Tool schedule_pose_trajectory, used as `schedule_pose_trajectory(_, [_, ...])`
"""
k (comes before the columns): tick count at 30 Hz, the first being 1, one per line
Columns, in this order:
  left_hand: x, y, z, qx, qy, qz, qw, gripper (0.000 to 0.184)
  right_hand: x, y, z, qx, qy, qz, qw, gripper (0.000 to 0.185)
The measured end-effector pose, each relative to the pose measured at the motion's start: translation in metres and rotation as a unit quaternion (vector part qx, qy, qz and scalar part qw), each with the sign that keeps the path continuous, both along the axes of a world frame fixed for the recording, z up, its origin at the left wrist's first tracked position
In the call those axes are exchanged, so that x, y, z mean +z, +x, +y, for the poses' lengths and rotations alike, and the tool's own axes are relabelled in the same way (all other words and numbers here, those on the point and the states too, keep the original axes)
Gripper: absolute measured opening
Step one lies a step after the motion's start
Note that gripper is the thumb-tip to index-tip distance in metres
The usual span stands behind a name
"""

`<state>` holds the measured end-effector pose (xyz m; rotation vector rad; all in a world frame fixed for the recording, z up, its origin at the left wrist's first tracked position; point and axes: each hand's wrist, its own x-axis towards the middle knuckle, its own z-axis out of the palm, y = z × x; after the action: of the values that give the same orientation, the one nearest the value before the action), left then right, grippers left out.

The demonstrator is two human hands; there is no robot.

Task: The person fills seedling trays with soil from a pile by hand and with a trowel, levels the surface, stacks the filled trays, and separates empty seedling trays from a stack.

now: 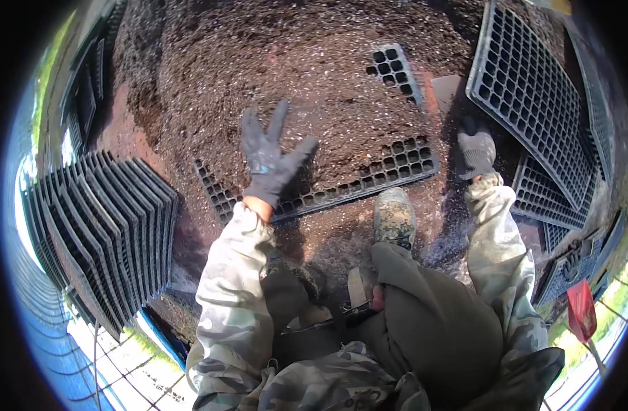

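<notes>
My left hand [269,161], in a dark glove, is open with its fingers spread over the potting soil [314,89]. Beneath it lies a black seedling tray [355,185], largely covered by soil, with bare cells along its near edge and right corner. My right hand [477,152], in a grey glove, is off the tray's right end, beside a large seedling tray [526,82] that leans at the right. Its fingertips are lost in dark shade, so I cannot make out their grip. Another tray [396,68] lies partly buried in the soil farther back.
A stack of black trays [108,226] stands on edge at the left. More trays [547,192] lie at the right under the leaning one. A red scoop-like tool [582,312] is at the lower right. My boot [395,216] touches the front tray's near edge.
</notes>
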<state>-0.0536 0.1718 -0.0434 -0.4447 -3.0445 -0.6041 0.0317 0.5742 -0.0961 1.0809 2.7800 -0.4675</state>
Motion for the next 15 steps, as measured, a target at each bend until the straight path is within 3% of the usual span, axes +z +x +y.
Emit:
schedule_pose_trajectory(2, [-0.005,0.01,0.05,-0.06,0.021,0.035,0.997,0.085,0.012,-0.002,-0.009,-0.01,0.002,0.023,1.0,0.042])
schedule_pose_trajectory(4, [-0.013,0.013,0.093,-0.075,-0.062,0.025,0.995,0.089,0.011,-0.007,-0.005,-0.033,-0.023,-0.059,0.997,0.054])
schedule_pose_trajectory(6, [-0.023,-0.002,0.128,-0.09,-0.053,0.045,0.994,0.09,0.011,-0.009,-0.004,-0.033,-0.021,-0.077,0.996,0.056])
schedule_pose_trajectory(11, [-0.008,-0.059,0.211,-0.086,-0.156,-0.034,0.983,0.068,0.006,-0.007,-0.003,-0.04,-0.023,-0.087,0.995,0.055])
schedule_pose_trajectory(15, [-0.008,-0.05,0.23,-0.182,-0.119,-0.031,0.976,0.05,0.007,-0.01,-0.002,-0.031,-0.018,-0.089,0.995,0.053])
